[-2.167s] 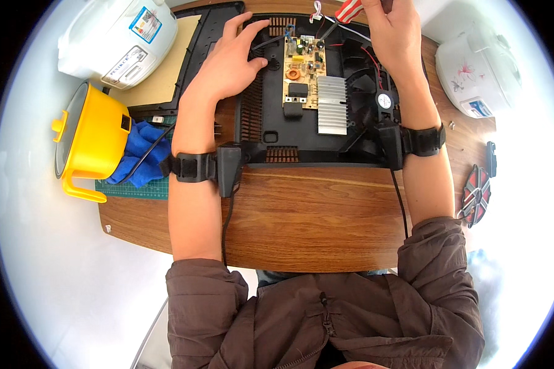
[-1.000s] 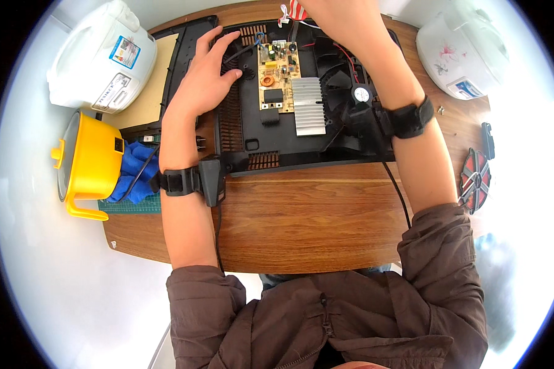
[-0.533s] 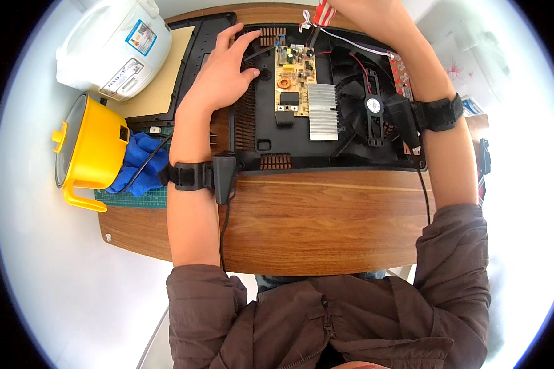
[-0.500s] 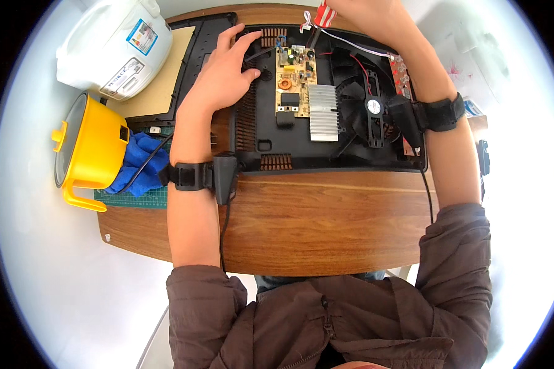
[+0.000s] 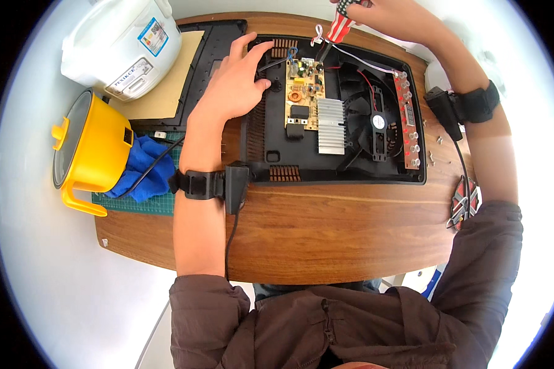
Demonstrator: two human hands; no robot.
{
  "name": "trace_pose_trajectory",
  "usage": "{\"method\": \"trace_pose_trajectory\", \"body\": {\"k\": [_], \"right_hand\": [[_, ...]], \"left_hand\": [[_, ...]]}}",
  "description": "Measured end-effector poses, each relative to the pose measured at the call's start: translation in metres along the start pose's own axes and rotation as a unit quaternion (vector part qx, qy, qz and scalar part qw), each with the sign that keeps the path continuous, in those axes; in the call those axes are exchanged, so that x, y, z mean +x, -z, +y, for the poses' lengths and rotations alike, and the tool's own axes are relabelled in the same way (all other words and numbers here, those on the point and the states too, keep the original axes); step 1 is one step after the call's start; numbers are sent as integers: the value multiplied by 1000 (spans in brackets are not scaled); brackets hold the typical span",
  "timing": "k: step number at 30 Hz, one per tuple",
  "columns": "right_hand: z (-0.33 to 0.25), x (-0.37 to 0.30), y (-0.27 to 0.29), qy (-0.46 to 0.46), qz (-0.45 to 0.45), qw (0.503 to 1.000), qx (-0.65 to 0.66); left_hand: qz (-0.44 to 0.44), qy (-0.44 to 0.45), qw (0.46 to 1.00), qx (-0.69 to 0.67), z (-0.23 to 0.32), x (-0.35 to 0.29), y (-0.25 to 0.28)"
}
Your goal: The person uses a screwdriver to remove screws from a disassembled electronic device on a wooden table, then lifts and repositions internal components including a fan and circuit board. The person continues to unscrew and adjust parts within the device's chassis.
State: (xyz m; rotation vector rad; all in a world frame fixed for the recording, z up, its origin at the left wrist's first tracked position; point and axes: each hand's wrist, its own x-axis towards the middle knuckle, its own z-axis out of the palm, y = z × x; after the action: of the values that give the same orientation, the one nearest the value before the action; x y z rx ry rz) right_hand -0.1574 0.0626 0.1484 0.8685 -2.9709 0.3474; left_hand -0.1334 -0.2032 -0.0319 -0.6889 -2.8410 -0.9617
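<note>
My right hand [image 5: 385, 15] grips a screwdriver [image 5: 340, 27] with a red-and-white striped, star-patterned handle. Its shaft slants down to the far right corner of a tan circuit board [image 5: 311, 86]; the exact contact of the tip is too small to make out. The board sits in a black appliance housing [image 5: 295, 166], beside a silver finned heat sink [image 5: 332, 126] and a black fan [image 5: 360, 117]. On the housing's left edge rests my left hand [image 5: 234, 83], fingers spread, holding nothing. A red indicator board [image 5: 410, 123] lines the housing's right side.
Loose screws [image 5: 433, 157] and a dark red-grey item [image 5: 461, 203] lie right of the housing. At left stand a yellow pot [image 5: 98, 150], a blue cloth [image 5: 148, 169] on a green mat [image 5: 157, 206], and a white appliance [image 5: 120, 49] on a tan-and-black panel [image 5: 184, 74].
My right forearm has swung outward to the right, uncovering the indicator board and loose screws. More of the screwdriver shows now. The whole view has shifted slightly; my left hand stays on the housing.
</note>
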Motion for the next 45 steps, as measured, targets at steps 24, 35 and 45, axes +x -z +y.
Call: {"method": "trace_pose_trajectory", "body": {"k": [24,35,45], "right_hand": [[-25,10,4,-95,-67,982,-149],[-28,17,14,-114,-158,964,-179],[-24,11,5,-129,-82,977,-147]], "left_hand": [[13,19,1000,21,4,-2,1],[21,20,999,33,3,-1,-5],[29,25,998,49,3,-2,-6]]}}
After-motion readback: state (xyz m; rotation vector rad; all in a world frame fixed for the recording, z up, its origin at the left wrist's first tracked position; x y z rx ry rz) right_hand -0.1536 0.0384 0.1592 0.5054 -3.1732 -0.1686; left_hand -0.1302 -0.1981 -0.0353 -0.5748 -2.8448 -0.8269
